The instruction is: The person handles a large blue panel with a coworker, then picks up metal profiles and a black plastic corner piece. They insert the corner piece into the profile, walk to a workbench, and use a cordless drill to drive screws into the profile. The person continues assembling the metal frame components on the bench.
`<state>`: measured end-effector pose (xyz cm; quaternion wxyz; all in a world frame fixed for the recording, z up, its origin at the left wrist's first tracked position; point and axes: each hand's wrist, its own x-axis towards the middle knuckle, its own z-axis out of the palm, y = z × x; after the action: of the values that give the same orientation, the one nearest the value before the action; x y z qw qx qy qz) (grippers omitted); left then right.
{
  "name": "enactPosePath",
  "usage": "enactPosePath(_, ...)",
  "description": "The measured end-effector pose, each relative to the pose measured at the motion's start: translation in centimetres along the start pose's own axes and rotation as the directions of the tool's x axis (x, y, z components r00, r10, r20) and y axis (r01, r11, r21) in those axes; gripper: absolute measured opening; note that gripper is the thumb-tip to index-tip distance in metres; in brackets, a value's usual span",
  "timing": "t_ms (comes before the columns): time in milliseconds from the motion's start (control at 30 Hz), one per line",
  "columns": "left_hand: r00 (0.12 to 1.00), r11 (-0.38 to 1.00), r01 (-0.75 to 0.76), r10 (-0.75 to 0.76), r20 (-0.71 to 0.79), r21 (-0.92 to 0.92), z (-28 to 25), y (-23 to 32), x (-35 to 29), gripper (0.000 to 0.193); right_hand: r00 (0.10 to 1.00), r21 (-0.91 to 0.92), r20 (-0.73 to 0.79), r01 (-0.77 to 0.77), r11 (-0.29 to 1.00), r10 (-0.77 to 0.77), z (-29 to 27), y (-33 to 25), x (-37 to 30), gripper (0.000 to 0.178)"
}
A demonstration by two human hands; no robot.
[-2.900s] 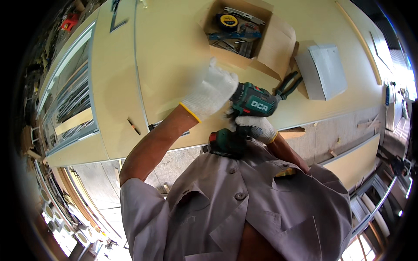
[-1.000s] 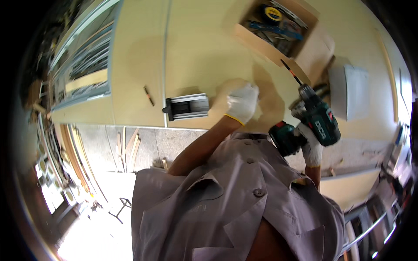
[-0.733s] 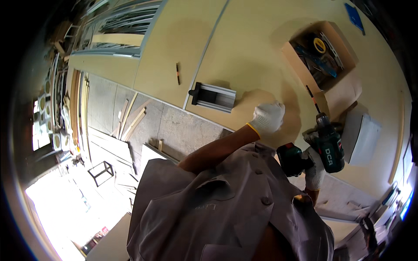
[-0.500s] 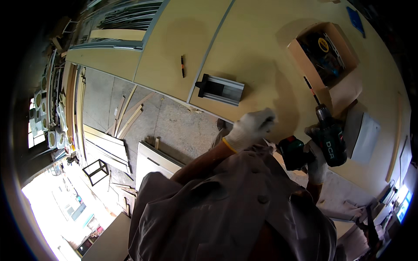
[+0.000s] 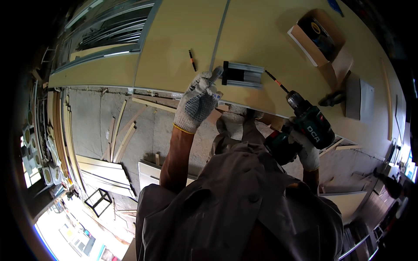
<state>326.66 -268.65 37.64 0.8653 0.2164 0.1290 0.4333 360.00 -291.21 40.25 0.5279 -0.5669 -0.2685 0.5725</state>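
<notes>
My left hand, in a white knit glove with dark grip dots, is raised at the table's near edge with fingers curled. Something small and greyish shows at its fingers; I cannot make it out. Just right of them lies a short silver aluminium profile with a black end piece. My gloved right hand is closed round the handle of a dark green cordless drill. Its long bit, with an orange band, points up-left, its tip near the profile's right end.
Another orange-banded bit lies on the yellowish tabletop. An open cardboard box of tools stands far right, with a grey-white box nearer. Wood strips and panels lie on the concrete floor at left.
My left hand has moved left and away from me, to the profile's black end. The drill has shifted left, its bit swinging toward the profile. The view has shifted too.
</notes>
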Motion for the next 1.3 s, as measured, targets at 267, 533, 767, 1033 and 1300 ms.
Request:
enactPosePath(267, 0.994, 0.403, 0.015, 0.097, -0.059, 0.915, 4.2, 1.4, 4.1, 0.014, 0.986, -0.078, -0.168, -0.035, 0.996, 0.021, 3.1, -3.2, -0.9, 0.033)
enactPosePath(533, 0.959, -0.357, -0.207, -0.260, 0.117, 0.911, 1.6, 1.4, 6.0, 0.013, 0.985, -0.093, -0.165, -0.066, 0.993, 0.050, 4.4, -4.8, 0.3, 0.032)
enactPosePath(767, 0.806, -0.659, -0.359, -0.576, -0.137, 0.661, 9.4, 0.8, 4.1, 0.012, 0.884, -0.528, 0.314, 0.466, 0.710, -0.346, -0.1, -3.0, 1.1, 0.042)
enactPosePath(1033, 0.873, -0.729, -0.474, -0.318, 0.368, 0.493, -1.0, -3.9, 6.9, 0.055, 0.956, -0.496, 0.149, 0.294, 0.817, -0.253, -1.3, -0.1, 4.0, 0.035)
enactPosePath(1300, 0.964, -0.699, -0.232, -0.069, 0.259, 0.677, 0.6, -2.9, 4.4, 0.044, 1.000, -0.128, -0.011, 0.004, 0.992, -0.006, 1.7, -4.1, 2.6, 0.036)
